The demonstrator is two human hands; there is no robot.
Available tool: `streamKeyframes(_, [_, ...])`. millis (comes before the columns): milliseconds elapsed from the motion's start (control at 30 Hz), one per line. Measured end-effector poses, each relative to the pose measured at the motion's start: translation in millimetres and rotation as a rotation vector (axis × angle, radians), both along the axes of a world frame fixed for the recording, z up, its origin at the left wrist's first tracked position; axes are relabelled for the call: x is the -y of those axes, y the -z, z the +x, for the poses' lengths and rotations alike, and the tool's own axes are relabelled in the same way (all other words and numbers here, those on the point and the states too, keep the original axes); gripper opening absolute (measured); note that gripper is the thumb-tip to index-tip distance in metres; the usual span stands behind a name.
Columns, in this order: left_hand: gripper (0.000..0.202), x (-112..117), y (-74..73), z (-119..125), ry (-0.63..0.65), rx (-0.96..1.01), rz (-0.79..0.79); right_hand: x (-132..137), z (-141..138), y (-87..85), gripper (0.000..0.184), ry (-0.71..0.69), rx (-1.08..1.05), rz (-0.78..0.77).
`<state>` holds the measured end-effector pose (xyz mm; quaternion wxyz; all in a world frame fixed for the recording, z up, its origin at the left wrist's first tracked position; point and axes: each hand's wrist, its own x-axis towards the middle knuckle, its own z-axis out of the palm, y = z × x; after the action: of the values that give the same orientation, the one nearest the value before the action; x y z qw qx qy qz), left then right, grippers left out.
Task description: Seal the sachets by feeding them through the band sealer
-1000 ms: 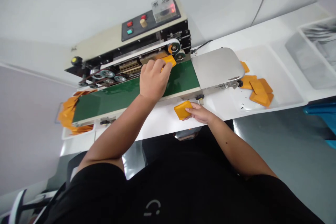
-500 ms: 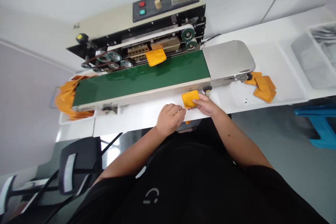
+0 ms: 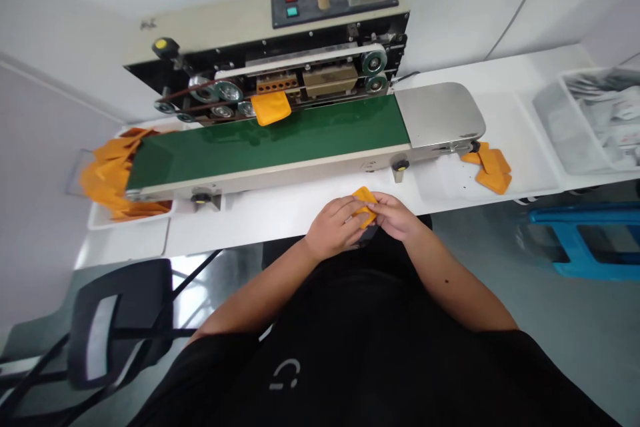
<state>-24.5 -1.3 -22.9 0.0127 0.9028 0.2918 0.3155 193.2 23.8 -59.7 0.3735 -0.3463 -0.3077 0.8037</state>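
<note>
White walls (image 3: pixel 465 7) stand behind a white surface (image 3: pixel 260 213) that runs along the person's front. At its near edge the left hand (image 3: pixel 334 228) has its fingers wrapped over an orange packet (image 3: pixel 364 203), and the right hand (image 3: pixel 395 216) pinches the same packet from 3 o'clock; the two hands meet around it, clear of the belt. Its opening, if it has one, is hidden.

From the hands, at about 10 o'clock, a second packet (image 3: pixel 271 109) sits at the machine (image 3: pixel 210 27), its top edge hidden among the rollers and blocks, its body over the green belt (image 3: pixel 330 130); its pass looks under way. Near 9 o'clock a heap of packets (image 3: pixel 113 173) overfills a white bin (image 3: pixel 97 217) at the belt's end, seemingly the finished share. Between 2 and 3 o'clock, past the metal plate (image 3: pixel 440 117), a few loose packets (image 3: pixel 494 177) lie in a white tray (image 3: pixel 533 163), apparently unprocessed. By that reading most of the visible packets are through, with the held one and those few left.
</note>
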Motion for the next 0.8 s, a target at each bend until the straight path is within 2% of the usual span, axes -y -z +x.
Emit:
streamKeyframes(67, [0.024,-5,-10.1,-6,0.148,-0.002,0.020,2,7,-3.0,0.041,-0.084,-0.028,-0.039])
streamKeyframes(133, [0.020,-9,-20.2,-8,0.227,-0.011,0.056,3,12,-4.1,0.041,-0.159,-0.036,-0.053])
streamKeyframes(300, [0.013,-25,-47.1,6,0.251,-0.102,0.207,-3,23,-2.3,0.043,-0.227,-0.103,0.003])
streamKeyframes(433, [0.023,-55,-74.2,15,0.264,-0.075,0.147,-15,39,2.0,0.048,-0.220,-0.145,0.084])
streamKeyframes(533, [0.027,-87,-93.8,22,0.216,-0.045,0.148,-24,55,7.6,0.044,-0.220,-0.111,0.106])
streamKeyframes(633, [0.025,-125,-107.5,33,0.097,-0.058,0.194,-31,66,15.2,0.039,-0.233,-0.081,0.075])
streamKeyframes(800, [0.035,-183,-114.1,52,-0.110,-0.141,0.158,-39,71,24.0,0.037,-0.249,-0.200,0.060])
